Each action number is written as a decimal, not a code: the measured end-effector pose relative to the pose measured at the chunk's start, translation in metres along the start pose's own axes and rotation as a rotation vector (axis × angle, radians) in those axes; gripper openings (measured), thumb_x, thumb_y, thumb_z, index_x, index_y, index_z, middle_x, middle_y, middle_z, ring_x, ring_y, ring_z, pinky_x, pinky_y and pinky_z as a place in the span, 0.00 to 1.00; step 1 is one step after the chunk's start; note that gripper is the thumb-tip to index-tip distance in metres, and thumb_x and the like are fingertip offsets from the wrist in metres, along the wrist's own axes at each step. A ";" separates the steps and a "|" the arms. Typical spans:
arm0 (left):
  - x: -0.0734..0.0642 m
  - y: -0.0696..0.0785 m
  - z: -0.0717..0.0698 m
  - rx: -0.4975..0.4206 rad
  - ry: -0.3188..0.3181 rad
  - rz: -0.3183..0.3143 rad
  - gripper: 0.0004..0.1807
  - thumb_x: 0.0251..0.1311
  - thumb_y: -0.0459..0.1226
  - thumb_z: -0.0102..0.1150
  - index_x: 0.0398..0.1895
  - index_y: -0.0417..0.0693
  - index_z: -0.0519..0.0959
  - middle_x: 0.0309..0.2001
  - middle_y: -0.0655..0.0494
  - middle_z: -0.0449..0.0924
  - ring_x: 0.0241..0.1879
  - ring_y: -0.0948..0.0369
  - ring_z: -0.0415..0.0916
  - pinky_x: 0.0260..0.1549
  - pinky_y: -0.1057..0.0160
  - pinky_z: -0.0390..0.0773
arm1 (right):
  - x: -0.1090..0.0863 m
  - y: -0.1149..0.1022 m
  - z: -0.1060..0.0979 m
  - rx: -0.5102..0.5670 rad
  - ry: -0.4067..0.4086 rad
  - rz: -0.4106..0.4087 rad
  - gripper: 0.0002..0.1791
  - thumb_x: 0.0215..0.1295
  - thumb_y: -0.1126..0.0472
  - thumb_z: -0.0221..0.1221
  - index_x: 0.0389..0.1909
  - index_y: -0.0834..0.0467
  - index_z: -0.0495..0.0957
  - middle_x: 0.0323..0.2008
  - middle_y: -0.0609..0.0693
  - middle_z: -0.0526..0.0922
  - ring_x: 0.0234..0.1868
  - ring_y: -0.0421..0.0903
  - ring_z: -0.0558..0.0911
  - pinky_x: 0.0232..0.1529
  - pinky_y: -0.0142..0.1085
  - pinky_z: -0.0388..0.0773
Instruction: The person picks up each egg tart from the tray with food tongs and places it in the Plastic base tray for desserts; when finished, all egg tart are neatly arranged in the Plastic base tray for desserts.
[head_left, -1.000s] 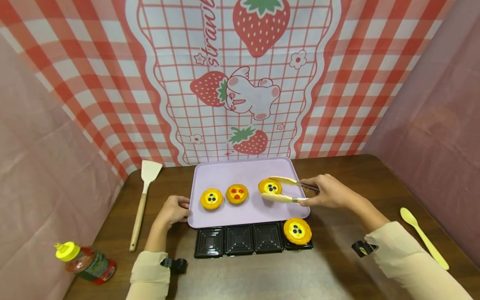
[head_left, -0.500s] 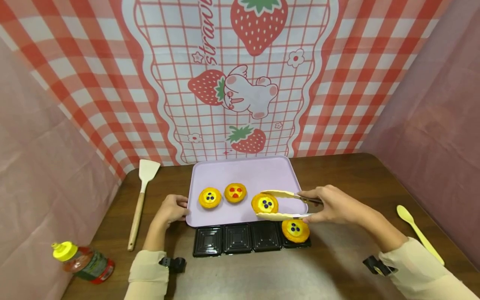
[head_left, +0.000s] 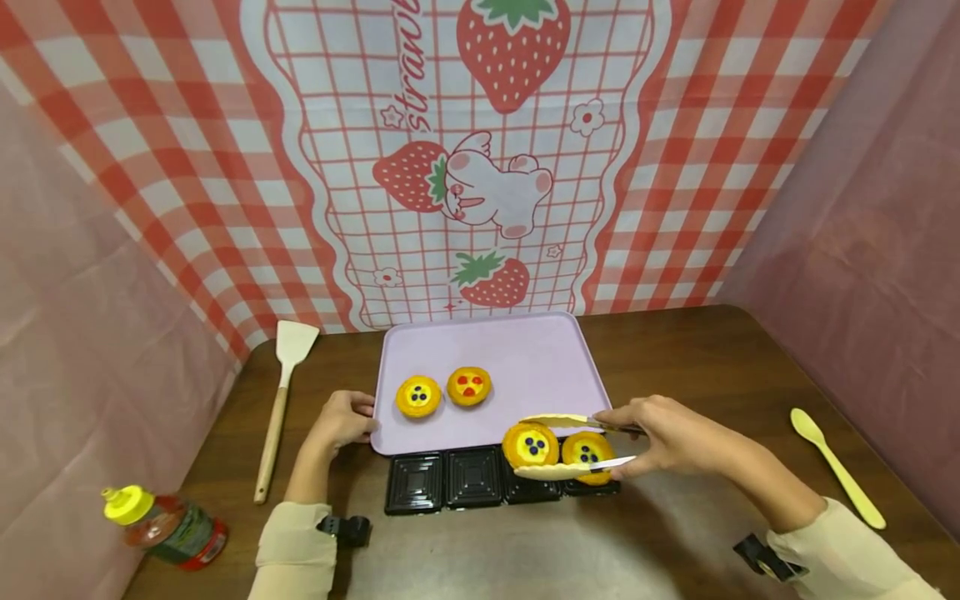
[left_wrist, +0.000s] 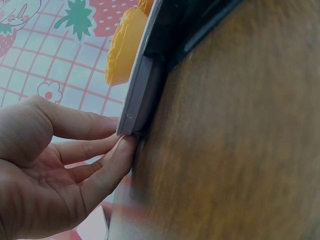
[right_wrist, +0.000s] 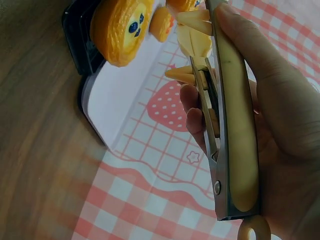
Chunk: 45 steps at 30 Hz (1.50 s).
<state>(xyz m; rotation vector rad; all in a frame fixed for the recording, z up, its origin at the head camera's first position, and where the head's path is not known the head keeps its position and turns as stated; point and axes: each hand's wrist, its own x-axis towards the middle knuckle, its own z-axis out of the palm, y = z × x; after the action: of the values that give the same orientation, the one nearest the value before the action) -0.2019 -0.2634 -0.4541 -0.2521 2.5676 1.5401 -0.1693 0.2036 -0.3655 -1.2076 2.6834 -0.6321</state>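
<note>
Tongs over the black tray, a tart pinched between them

My right hand grips the tongs, which clamp a blueberry tart above the black tray by the counter's near edge, beside another tart. My left hand, fingers relaxed, touches the purple tray's left rim. The cell beneath the tart is hidden. Two black cells to its left lie open.

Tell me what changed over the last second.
The right hand, gripping the tongs, carried a blueberry tart off the purple tray toward the person, over the black tray's third cup. The left hand stayed on the purple tray's edge; the other tarts stayed put.
</note>
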 end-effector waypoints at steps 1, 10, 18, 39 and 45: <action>0.000 0.000 0.000 -0.001 0.000 0.000 0.24 0.49 0.19 0.62 0.53 0.19 0.72 0.39 0.34 0.76 0.28 0.55 0.78 0.26 0.56 0.85 | -0.001 0.000 0.001 0.002 -0.006 0.004 0.36 0.51 0.45 0.74 0.56 0.64 0.81 0.39 0.43 0.84 0.30 0.34 0.72 0.29 0.30 0.73; 0.001 -0.002 -0.001 -0.016 -0.001 -0.007 0.24 0.49 0.19 0.62 0.52 0.20 0.73 0.39 0.34 0.76 0.29 0.55 0.78 0.27 0.56 0.86 | -0.003 0.004 0.012 0.049 -0.061 0.002 0.37 0.52 0.43 0.73 0.56 0.66 0.80 0.48 0.53 0.85 0.38 0.40 0.80 0.36 0.35 0.81; 0.001 -0.002 -0.001 -0.017 -0.003 -0.005 0.24 0.49 0.19 0.62 0.53 0.20 0.73 0.40 0.34 0.77 0.29 0.56 0.78 0.27 0.56 0.86 | 0.000 0.005 0.018 0.076 -0.097 0.008 0.38 0.54 0.42 0.71 0.58 0.65 0.79 0.53 0.54 0.84 0.41 0.43 0.82 0.39 0.39 0.83; 0.002 -0.001 -0.001 -0.020 -0.002 -0.025 0.24 0.49 0.20 0.63 0.53 0.21 0.73 0.40 0.35 0.76 0.29 0.55 0.77 0.28 0.56 0.86 | 0.001 0.001 0.011 -0.002 0.014 0.037 0.50 0.40 0.35 0.75 0.59 0.66 0.78 0.46 0.50 0.84 0.37 0.37 0.76 0.35 0.34 0.78; 0.002 -0.003 -0.002 -0.034 -0.010 -0.016 0.25 0.49 0.20 0.63 0.53 0.20 0.73 0.40 0.34 0.77 0.29 0.54 0.78 0.28 0.55 0.86 | 0.004 0.001 0.009 0.026 0.049 0.037 0.50 0.40 0.37 0.76 0.60 0.66 0.77 0.42 0.45 0.83 0.36 0.35 0.76 0.36 0.35 0.80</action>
<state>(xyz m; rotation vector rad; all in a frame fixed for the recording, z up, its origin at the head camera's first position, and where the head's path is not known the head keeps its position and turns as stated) -0.2030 -0.2664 -0.4560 -0.2665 2.5274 1.5768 -0.1704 0.1984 -0.3742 -1.1476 2.7219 -0.6970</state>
